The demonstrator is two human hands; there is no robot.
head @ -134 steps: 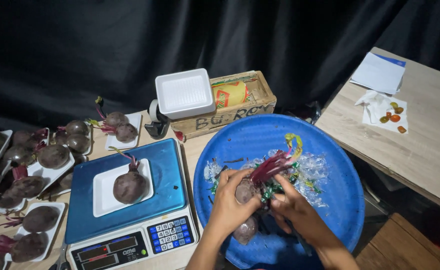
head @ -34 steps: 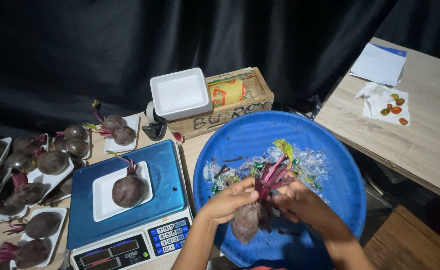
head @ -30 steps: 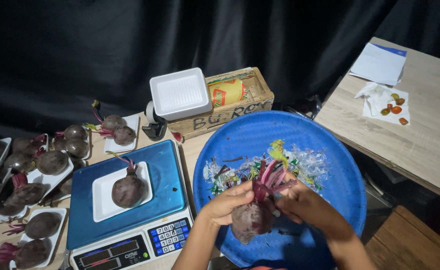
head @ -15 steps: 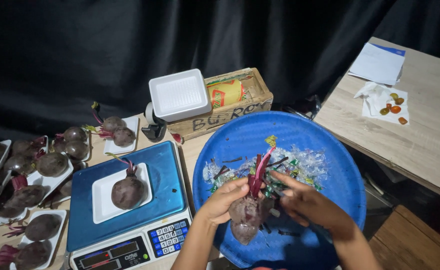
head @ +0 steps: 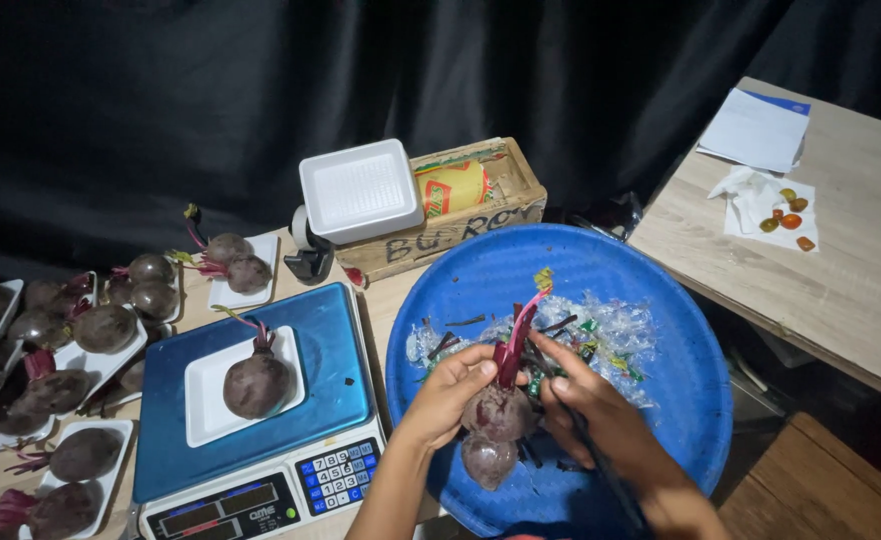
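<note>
Both hands work over the blue basin (head: pixel 681 330), likely so scraps fall in. The left hand (head: pixel 451 385) grips a beet (head: pixel 499 412) at the fingertips; a second beet (head: pixel 489 460) hangs below. The right hand (head: pixel 586 410) pinches the stalk base — seemingly. Stalks (head: pixel 521 325) point up and away — the long axis.

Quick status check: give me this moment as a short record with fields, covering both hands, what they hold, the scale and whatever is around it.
left hand: grips a beetroot by the root, over the blue basin
right hand: fingers at the beetroot's red stems
second beetroot: lies in the basin just below the held one
basin contents: clear plastic scraps
scale: blue top, white tray with one beetroot on it
left of scale: more beetroots on white trays
behind: wooden box with empty white tray on top
</note>
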